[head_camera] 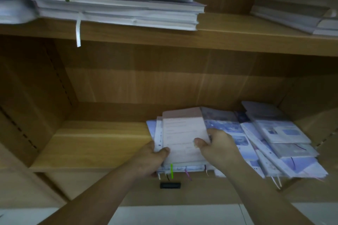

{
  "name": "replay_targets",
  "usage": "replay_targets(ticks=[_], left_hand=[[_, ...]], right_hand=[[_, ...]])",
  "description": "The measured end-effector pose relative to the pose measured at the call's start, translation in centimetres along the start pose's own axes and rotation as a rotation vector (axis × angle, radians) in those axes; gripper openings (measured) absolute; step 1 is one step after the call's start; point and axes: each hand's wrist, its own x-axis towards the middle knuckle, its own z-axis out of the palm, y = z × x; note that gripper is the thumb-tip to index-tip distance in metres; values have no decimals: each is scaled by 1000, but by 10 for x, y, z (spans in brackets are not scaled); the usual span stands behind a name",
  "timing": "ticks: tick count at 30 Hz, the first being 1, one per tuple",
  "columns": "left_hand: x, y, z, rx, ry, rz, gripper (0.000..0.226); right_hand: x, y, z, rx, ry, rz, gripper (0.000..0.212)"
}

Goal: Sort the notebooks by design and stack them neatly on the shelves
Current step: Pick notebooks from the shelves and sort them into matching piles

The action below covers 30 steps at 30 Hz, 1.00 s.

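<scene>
Wooden lower shelf [95, 144], head cam: pale pink rectangular notebook [182, 131] sits atop a stack of white notebooks [182, 167], long axis pointing away from me. Left hand [155, 159] and right hand [219, 144] both grip its near corners, equally close.

Shelf boards [102, 144]: wood-grain laminate, smooth, slight sheen. Pink notebook [184, 133]: matt paper cover. Blue notebooks [285, 131]: glossy, look plastic-wrapped. Bookmark ribbons [171, 171]: cloth.
</scene>
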Motion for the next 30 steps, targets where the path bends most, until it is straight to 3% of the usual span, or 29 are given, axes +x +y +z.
replay_targets(ticks=[5, 11, 13, 15, 18, 21, 26, 30], left_hand=[[-8, 0, 8, -143, -11, -17, 18], [-14, -2, 5, -342, 2, -29, 20], [-18, 2, -1, -433, -8, -38, 24], [-26, 10, -6, -592, -47, -58, 28], [-47, 22, -13, -713, -95, -16, 30], [-74, 25, -16, -560, -146, 121, 28], [-115, 26, -19, -244, -100, 351, 33], [-148, 29, -23, -51, -75, 492, 41]], right_hand=[[-2, -4, 5, -125, -79, -88, 46], [6, 9, 10, 8, -145, -93, 62], [0, 6, 4, 114, -140, -98, 55], [-6, 2, -7, 301, -117, -57, 34], [-14, 5, -28, 556, -246, 47, 53], [-25, 7, -40, 714, -336, 95, 59], [-61, 0, -68, 554, -322, -69, 62], [-112, -10, -93, 380, -283, -197, 86]])
